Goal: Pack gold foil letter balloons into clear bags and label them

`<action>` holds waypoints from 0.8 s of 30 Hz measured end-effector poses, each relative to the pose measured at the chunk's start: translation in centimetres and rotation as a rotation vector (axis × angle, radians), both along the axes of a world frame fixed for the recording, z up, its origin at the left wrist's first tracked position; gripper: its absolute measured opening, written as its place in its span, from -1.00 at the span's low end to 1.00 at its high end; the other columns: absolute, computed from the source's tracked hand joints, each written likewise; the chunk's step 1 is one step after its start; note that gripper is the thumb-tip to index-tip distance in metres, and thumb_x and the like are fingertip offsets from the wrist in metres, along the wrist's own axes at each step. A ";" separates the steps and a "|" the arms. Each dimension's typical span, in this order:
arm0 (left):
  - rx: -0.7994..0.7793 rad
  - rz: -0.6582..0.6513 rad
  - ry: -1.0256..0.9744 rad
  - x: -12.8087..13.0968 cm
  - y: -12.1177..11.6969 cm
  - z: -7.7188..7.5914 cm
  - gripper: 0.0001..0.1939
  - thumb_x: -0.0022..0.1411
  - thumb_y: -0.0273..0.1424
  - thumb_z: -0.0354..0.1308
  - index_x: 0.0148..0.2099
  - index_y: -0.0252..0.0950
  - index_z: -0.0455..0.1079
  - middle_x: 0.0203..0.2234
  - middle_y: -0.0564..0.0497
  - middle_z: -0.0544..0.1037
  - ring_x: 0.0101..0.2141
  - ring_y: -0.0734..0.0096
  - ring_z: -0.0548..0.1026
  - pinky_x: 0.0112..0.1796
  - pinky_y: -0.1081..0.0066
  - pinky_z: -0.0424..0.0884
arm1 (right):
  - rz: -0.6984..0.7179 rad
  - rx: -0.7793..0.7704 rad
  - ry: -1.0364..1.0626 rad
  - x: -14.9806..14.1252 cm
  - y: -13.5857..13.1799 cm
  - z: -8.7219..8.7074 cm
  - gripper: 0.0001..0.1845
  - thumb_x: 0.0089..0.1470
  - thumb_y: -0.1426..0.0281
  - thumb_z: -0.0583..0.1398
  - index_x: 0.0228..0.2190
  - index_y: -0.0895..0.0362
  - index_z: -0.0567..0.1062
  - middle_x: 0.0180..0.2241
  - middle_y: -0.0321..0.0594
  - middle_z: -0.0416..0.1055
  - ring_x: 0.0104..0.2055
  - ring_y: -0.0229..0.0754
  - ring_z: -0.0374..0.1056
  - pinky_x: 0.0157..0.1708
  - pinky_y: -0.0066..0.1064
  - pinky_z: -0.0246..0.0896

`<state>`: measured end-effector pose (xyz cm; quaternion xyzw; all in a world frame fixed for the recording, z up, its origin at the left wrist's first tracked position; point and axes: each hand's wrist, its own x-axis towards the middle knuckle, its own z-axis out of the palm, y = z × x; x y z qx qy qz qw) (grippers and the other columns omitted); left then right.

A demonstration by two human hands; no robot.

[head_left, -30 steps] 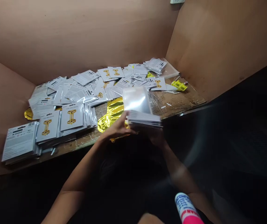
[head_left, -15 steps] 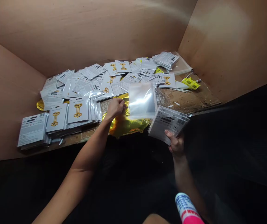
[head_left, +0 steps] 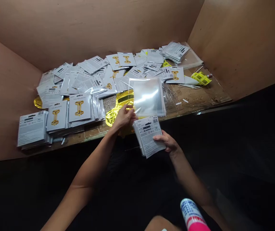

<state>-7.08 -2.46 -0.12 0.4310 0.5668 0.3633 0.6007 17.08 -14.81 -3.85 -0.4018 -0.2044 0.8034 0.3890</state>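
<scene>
My right hand [head_left: 165, 141] grips a stack of white printed cards [head_left: 148, 135], barcode side up, just in front of the table's near edge. My left hand [head_left: 123, 116] has its fingers pinched at the lower left corner of a pile of clear plastic sleeves [head_left: 148, 97] that lies on the table; its fingertips also reach the top left of the card stack. Under and beside the sleeves lies a crumpled gold foil balloon [head_left: 118, 107].
Many packed cards showing a gold letter "I" [head_left: 79, 108] cover the wooden table [head_left: 195, 102], stacked at the left and spread toward the back. Yellow labels [head_left: 201, 78] lie at the far right. Brown board walls enclose the table. A pink-and-white tube [head_left: 192, 215] shows at the bottom.
My right hand has brought the card stack left and closer to my left hand. My left hand has shifted from the gold foil to the corner of the clear sleeves.
</scene>
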 end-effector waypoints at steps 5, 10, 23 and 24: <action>-0.025 -0.046 -0.196 -0.9 -0.7 0.1 -0.11 -0.11 -0.67 0.46 0.26 -0.28 0.25 -0.21 -0.09 0.71 -0.22 0.25 0.72 -0.12 0.27 0.63 | 0.035 0.038 0.021 0.7 -0.1 -0.2 -0.39 -0.12 0.32 0.54 0.00 0.19 0.64 -0.03 -0.01 0.69 -0.07 0.06 0.65 -0.02 -0.16 0.55; 0.001 0.090 -0.196 -0.2 -0.9 -0.3 -0.40 -0.05 -0.54 0.48 0.05 -0.33 0.38 -0.29 -0.11 0.72 -0.36 0.31 0.68 -0.23 0.30 0.60 | 0.076 0.073 0.008 0.9 -1.0 -0.2 -0.37 -0.18 0.33 0.56 -0.02 0.18 0.65 -0.05 -0.04 0.69 -0.10 0.00 0.64 -0.03 -0.22 0.53; -0.001 0.065 -0.164 1.3 -3.6 2.1 -0.62 -0.01 -0.25 0.59 -0.27 -0.32 0.52 -0.43 -0.01 0.66 -0.40 0.34 0.63 -0.33 0.38 0.57 | 0.354 0.111 0.172 -1.4 0.3 1.7 -0.39 -0.11 0.36 0.56 -0.01 0.26 0.65 -0.05 0.02 0.68 -0.11 -0.01 0.63 0.00 -0.22 0.53; 0.003 0.027 -0.142 1.3 -3.8 2.3 -0.61 0.02 -0.19 0.58 -0.29 -0.30 0.51 -0.43 0.00 0.65 -0.44 0.37 0.59 -0.37 0.40 0.53 | 0.376 0.106 0.170 -1.2 0.6 1.5 -0.40 -0.12 0.36 0.57 -0.02 0.26 0.65 -0.06 0.02 0.68 -0.10 -0.01 0.63 0.00 -0.23 0.53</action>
